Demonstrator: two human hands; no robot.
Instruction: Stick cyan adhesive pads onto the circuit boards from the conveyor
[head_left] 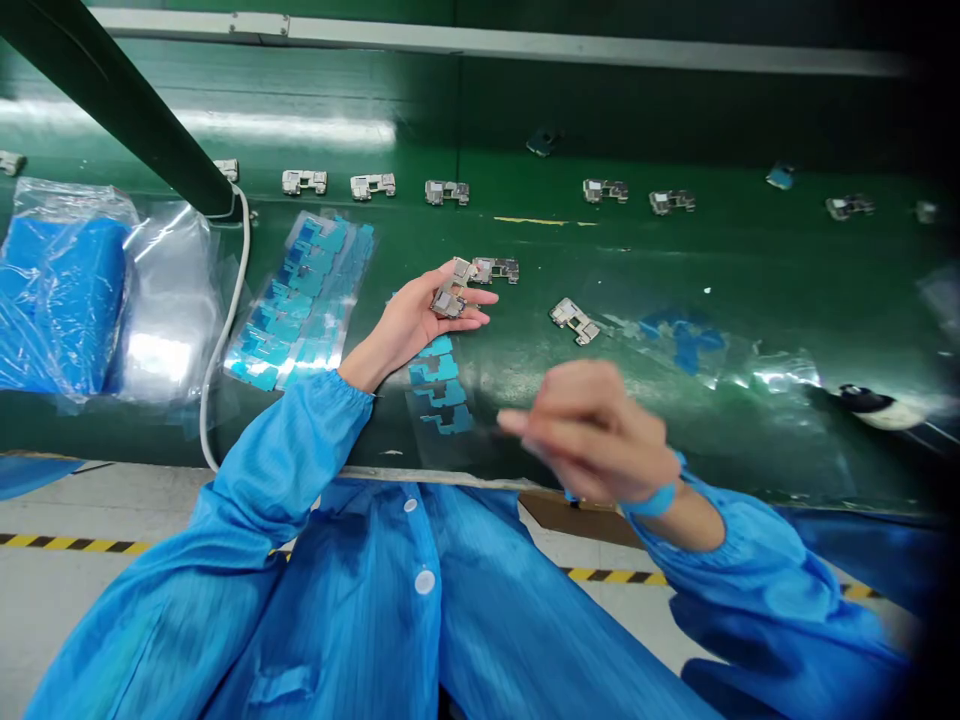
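My left hand (pixel 416 318) holds a small silver-grey circuit board (pixel 452 290) at its fingers, a little above the green bench. Just beyond the fingertips lies another circuit board (pixel 496 270). My right hand (pixel 600 430), smeared by motion, hovers over the near part of the bench with its fingers closed together; what they may hold cannot be made out. Between the hands is a clear sheet with blue film stickers (pixel 448 390), partly under my left wrist. A loose circuit board (pixel 574 321) rests on the bench beyond my right hand.
Several boards (pixel 373 186) stand in a row along the far side. More blue stickers on sheets (pixel 304 300) and a bagged blue stack (pixel 64 300) lie left. A green post (pixel 127 110) and white cable (pixel 238 300) cross there. A black-and-white object (pixel 877 405) sits right.
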